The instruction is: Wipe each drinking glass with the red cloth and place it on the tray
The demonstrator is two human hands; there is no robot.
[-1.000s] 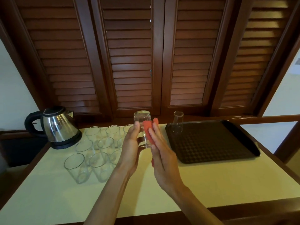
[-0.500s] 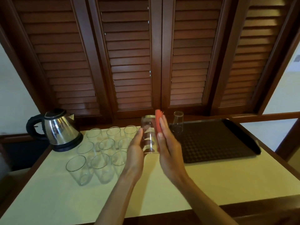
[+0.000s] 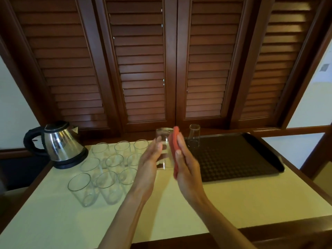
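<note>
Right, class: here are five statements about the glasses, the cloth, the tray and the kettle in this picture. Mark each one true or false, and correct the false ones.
1. One glass stands on the black tray. True.
2. The red cloth lies flat on the tray. False: the right hand presses it against the held glass.
3. The kettle stands left of the grouped glasses. True.
4. The held glass is between both hands. True: the left hand is on its other side.
5. The shutters behind are open. False: closed.
</note>
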